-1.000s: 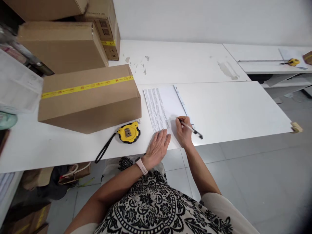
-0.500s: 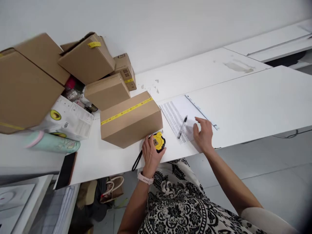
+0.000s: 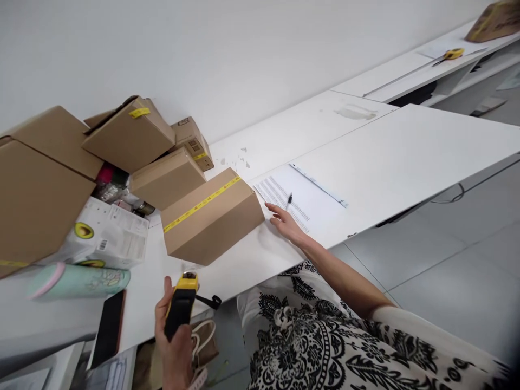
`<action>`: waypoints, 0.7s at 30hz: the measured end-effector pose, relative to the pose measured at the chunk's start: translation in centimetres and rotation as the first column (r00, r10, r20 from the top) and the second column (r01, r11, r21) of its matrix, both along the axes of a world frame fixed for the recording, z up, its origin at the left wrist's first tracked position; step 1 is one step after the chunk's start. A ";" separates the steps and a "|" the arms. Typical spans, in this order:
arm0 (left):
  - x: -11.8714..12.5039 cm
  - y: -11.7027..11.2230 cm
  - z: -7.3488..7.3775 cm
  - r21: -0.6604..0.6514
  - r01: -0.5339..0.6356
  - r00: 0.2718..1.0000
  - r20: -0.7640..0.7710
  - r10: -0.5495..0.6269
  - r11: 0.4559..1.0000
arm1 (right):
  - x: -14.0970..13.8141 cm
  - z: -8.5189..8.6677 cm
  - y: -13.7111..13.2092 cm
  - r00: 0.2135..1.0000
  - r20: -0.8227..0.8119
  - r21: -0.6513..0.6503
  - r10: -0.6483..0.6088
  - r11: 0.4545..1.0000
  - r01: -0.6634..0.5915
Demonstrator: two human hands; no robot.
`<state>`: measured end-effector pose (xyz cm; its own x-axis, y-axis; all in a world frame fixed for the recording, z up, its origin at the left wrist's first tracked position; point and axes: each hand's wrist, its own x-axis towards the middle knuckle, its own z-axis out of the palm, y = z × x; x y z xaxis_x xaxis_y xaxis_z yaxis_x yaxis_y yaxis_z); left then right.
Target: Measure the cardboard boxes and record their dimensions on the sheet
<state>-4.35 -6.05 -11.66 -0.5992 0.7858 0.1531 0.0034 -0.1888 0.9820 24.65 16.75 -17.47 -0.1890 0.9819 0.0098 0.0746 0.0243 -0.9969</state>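
Note:
My left hand (image 3: 173, 330) grips a yellow and black tape measure (image 3: 181, 303) with a black wrist strap, held up at the table's front edge. Just beyond it lies a closed cardboard box (image 3: 215, 216) with yellow printed tape along its top. My right hand (image 3: 286, 225) is open, fingers stretched toward the box's right end, over the near left part of a printed sheet (image 3: 317, 200). A pen (image 3: 289, 201) rests on that sheet, its lower part hidden behind my fingers. The sheet has rows of small print and a blue-edged strip along its far right side.
More cardboard boxes (image 3: 130, 135) are piled at the back left. Before them are a white carton with avocado pictures (image 3: 109, 233), a mint green bottle (image 3: 93, 281) and a black phone-like slab (image 3: 109, 325). Another tape measure (image 3: 454, 53) lies on the far right shelf.
My left hand has lifted the tape measure off the table and carried it left. My right hand has moved left toward the box's end. The view has turned to the right.

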 end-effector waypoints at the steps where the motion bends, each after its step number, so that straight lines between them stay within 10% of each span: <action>1: -0.7 0.6 -0.1 0.005 0.002 0.998 0.058 -0.002 1.000 | -0.5 0.2 0.3 1.000 -0.009 -0.017 0.025 1.000 -0.025; 7: -2.1 4.0 1.1 0.016 0.076 0.942 0.328 -0.077 0.997 | -0.8 3.0 -1.5 0.994 -0.010 0.169 0.106 0.980 -0.103; 13: -2.4 3.6 6.5 0.000 0.130 0.938 0.326 -0.123 0.992 | 1.6 7.6 -3.7 0.982 0.143 0.318 -0.124 0.945 0.073; 21: 0.6 6.6 12.7 -0.077 0.221 0.957 0.209 -0.201 0.972 | 1.5 8.6 -2.8 0.979 0.013 0.314 -0.205 0.930 0.191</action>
